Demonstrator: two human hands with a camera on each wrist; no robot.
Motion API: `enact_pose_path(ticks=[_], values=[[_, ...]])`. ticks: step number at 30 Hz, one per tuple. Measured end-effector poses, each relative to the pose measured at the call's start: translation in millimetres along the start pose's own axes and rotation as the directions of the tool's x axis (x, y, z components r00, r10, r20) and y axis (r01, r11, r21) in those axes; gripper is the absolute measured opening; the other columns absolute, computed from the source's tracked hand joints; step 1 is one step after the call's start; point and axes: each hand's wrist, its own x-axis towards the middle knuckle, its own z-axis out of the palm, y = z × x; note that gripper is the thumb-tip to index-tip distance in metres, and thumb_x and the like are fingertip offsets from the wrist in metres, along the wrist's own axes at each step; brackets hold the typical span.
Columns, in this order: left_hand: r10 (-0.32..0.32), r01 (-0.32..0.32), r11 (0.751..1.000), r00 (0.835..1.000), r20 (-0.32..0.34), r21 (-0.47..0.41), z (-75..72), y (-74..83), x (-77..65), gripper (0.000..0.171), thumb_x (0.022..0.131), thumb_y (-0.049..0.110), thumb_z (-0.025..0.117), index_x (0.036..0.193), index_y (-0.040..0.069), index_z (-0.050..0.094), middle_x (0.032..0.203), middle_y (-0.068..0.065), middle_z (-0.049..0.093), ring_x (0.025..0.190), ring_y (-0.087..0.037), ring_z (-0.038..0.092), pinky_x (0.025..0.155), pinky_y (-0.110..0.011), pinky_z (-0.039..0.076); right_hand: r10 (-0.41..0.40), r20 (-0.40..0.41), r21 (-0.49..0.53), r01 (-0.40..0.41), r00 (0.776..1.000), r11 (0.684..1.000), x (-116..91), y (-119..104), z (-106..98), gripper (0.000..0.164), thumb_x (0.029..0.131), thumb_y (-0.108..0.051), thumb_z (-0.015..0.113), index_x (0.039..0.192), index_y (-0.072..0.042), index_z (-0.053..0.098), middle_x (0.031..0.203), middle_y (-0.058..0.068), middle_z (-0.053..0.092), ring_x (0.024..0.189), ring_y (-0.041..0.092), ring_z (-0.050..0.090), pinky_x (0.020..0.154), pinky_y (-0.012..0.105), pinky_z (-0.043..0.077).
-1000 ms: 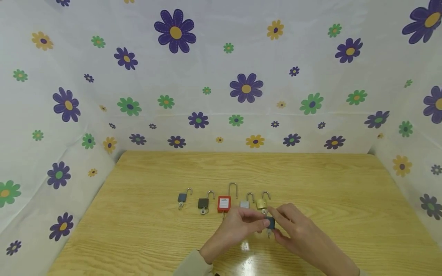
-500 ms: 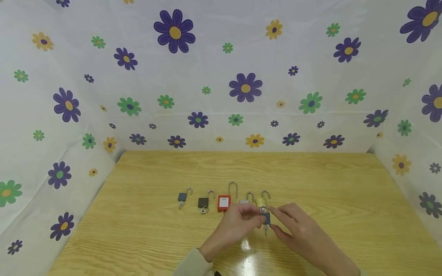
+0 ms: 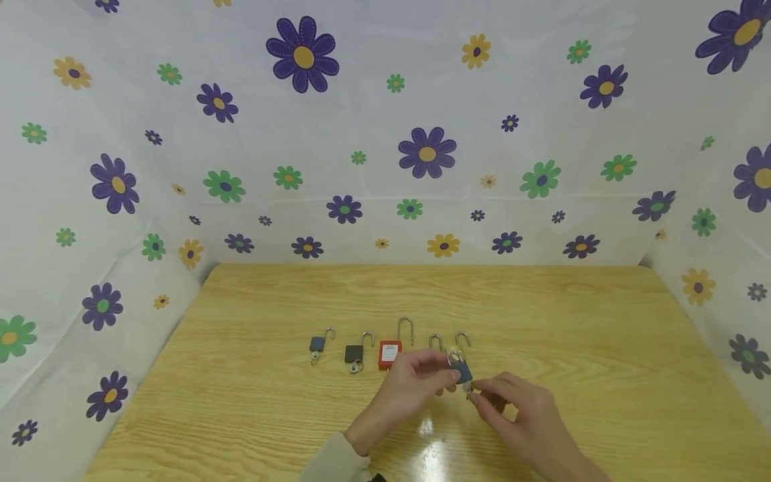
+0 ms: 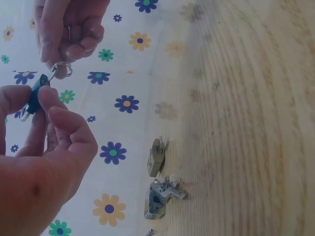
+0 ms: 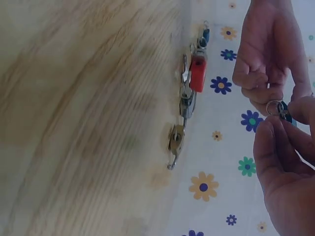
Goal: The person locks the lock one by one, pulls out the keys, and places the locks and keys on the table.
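Left hand (image 4: 47, 162): pinched the blue lock (image 4: 35, 98).
Right hand (image 4: 76, 27): touched the key ring (image 4: 62, 63).
Surface (image 4: 246, 118): held gold lock (image 4: 156, 160), silver lock (image 4: 153, 202).

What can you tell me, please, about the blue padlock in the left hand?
The blue padlock has a blocky blue body, a silvery, seemingly metal shackle and, opposite, a ring. It is tilted above the table, shackle pointing away from the person. The left hand pinches its body; the right hand pinches at the ring end. Whether the shackle is locked is unclear.

a screened-off workspace: flowered sheeting (image 3: 361, 114) surrounds a wood-grain tabletop (image 3: 241, 415)
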Motion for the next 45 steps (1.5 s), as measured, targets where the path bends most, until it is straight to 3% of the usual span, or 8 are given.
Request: enact_pose_path(ticks=[4,9,15,22,25,33,40,45], values=[[0.003,-0.003,1.0,1.0,0.022,-0.021,1.0,-0.7,0.5,0.016,0.09,0.011,0.068,0.101,0.001,0.071,0.092,-0.013,0.073,0.074,-0.012,0.066,0.065,-0.024,0.05,0.141,0.016,0.047,-0.142,0.99,0.989,-1,-4,4,0.019,0.078,0.007,0.075,0.089,-0.008,0.074,0.076,0.0,0.072,0.061,0.006,0.063,0.048,0.02,0.055],[-0.034,0.034,0.999,0.999,0.018,-0.009,2.8,0.1,0.6,0.017,0.088,0.014,0.071,0.102,0.003,0.073,0.096,-0.014,0.075,0.078,-0.013,0.068,0.069,-0.028,0.052,0.324,0.053,0.073,-0.327,0.945,0.942,0,-8,8,0.011,0.085,-0.001,0.073,0.087,-0.011,0.075,0.077,-0.002,0.074,0.06,0.006,0.062,0.049,0.027,0.056],[-0.031,0.031,0.999,0.999,0.018,0.011,4.7,1.2,1.7,0.019,0.086,0.02,0.074,0.099,0.005,0.074,0.099,-0.012,0.075,0.088,-0.015,0.069,0.079,-0.037,0.055,0.422,0.07,0.109,-0.427,0.904,0.898,-1,-9,11,0.007,0.087,-0.001,0.071,0.085,-0.007,0.074,0.076,0.001,0.075,0.063,0.009,0.065,0.054,0.028,0.058],[-0.028,0.027,0.999,0.999,0.018,0.037,4.1,3.3,3.9,0.019,0.086,0.022,0.075,0.098,0.008,0.077,0.099,-0.009,0.076,0.09,-0.014,0.07,0.083,-0.041,0.056,0.567,0.148,0.175,-0.585,0.811,0.792,2,-12,11,0.008,0.091,-0.002,0.066,0.087,0.0,0.073,0.074,0.01,0.071,0.063,0.016,0.065,0.058,0.026,0.058],[-0.026,0.026,0.999,0.999,0.022,0.027,4.1,3.5,4.8,0.019,0.087,0.021,0.074,0.098,0.006,0.077,0.099,-0.011,0.077,0.09,-0.015,0.07,0.084,-0.042,0.056,0.594,0.159,0.197,-0.615,0.788,0.763,3,-12,11,0.01,0.092,-0.004,0.065,0.088,0.002,0.073,0.074,0.014,0.071,0.062,0.014,0.063,0.058,0.026,0.057],[-0.021,0.021,1.0,0.999,-0.029,0.01,7.2,6.5,5.6,0.018,0.088,0.017,0.073,0.098,0.003,0.078,0.097,-0.017,0.076,0.084,-0.014,0.07,0.072,-0.03,0.055,0.617,0.125,0.239,-0.627,0.777,0.741,5,-14,11,0.012,0.092,-0.002,0.064,0.088,0.003,0.074,0.078,0.017,0.072,0.068,0.02,0.067,0.066,0.025,0.059],[-0.011,0.01,1.0,0.998,-0.062,-0.006,8.7,9.4,4.9,0.017,0.087,0.015,0.073,0.097,0.002,0.078,0.096,-0.018,0.076,0.08,-0.011,0.066,0.069,-0.029,0.051,0.629,0.126,0.24,-0.639,0.767,0.731,8,-19,10,0.012,0.091,-0.001,0.064,0.088,0.002,0.074,0.075,0.015,0.071,0.064,0.012,0.061,0.06,0.025,0.057],[-0.05,0.044,0.998,0.986,-0.157,-0.04,-1.2,12.7,8.2,0.022,0.087,0.023,0.074,0.101,0.005,0.078,0.095,-0.011,0.077,0.082,-0.017,0.065,0.073,-0.033,0.053,0.682,0.188,0.272,-0.704,0.707,0.656,9,-23,7,0.012,0.09,-0.001,0.064,0.085,0.003,0.074,0.063,0.006,0.062,0.055,0.01,0.053,0.05,0.021,0.048]])
